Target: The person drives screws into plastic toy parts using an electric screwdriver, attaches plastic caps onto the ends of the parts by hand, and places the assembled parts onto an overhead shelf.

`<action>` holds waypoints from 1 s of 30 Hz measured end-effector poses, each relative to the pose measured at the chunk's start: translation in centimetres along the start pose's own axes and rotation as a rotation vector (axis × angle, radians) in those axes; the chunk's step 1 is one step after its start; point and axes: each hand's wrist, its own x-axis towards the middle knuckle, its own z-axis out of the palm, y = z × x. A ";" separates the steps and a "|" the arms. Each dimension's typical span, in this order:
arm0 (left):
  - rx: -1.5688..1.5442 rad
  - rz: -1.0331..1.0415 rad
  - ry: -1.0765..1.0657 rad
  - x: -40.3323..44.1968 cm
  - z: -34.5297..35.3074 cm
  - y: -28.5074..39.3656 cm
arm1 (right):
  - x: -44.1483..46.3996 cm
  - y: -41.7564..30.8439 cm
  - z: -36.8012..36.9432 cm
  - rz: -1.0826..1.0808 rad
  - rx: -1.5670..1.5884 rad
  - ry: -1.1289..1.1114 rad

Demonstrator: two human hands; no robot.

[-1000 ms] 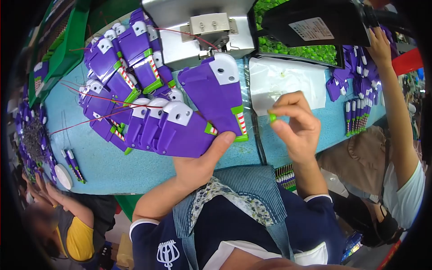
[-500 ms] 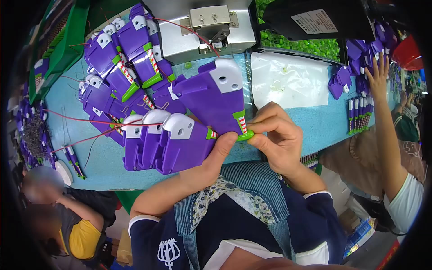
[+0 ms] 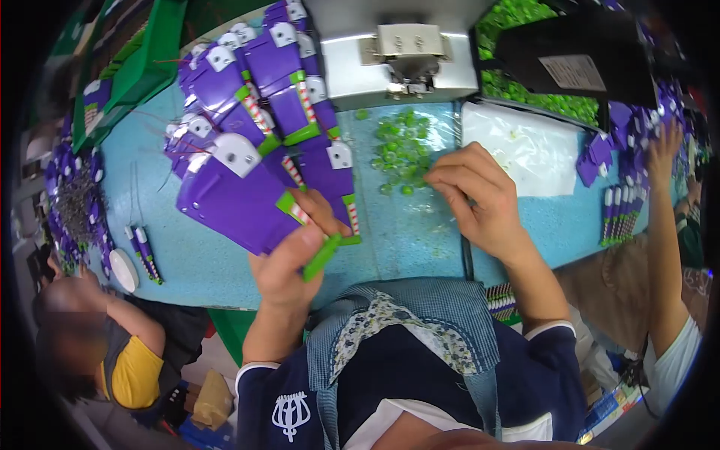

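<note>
My left hand (image 3: 289, 259) is closed around the green-tipped ends of purple plastic wing pieces (image 3: 236, 202), which have white corners and red-and-white stripes. The held pieces overlap, and their wires trail left. A loose scatter of small green plastic pieces (image 3: 405, 146) lies on the blue table. At its right edge is my right hand (image 3: 480, 199), thumb and fingers pinched together. Whatever sits between those fingertips, if anything, is too small to make out. More purple wing pieces (image 3: 277, 56) with the same stripes are piled behind my left hand.
A metal fixture (image 3: 409, 56) stands at the back. Right of it, a black bin (image 3: 592, 124) holds many green pieces, beside a white plastic sheet (image 3: 517, 146). A green crate (image 3: 154, 67) stands left. Co-workers sit at both sides; one person's hand (image 3: 664, 154) reaches among purple parts.
My right hand has left the wing piece's green tip and moved to the small green pieces. My left hand has swung the wing pieces leftward and tilted them. The view has shifted.
</note>
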 end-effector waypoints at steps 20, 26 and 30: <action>1.406 0.454 0.771 6.7 1.2 2.9 | 0.0 -0.8 1.4 0.000 -0.080 0.183; 1.091 0.405 0.641 6.7 0.3 2.7 | -0.2 -0.6 0.4 0.214 0.200 0.215; 0.622 0.506 0.486 4.5 0.9 2.8 | -0.3 -1.2 -0.8 0.209 0.378 0.203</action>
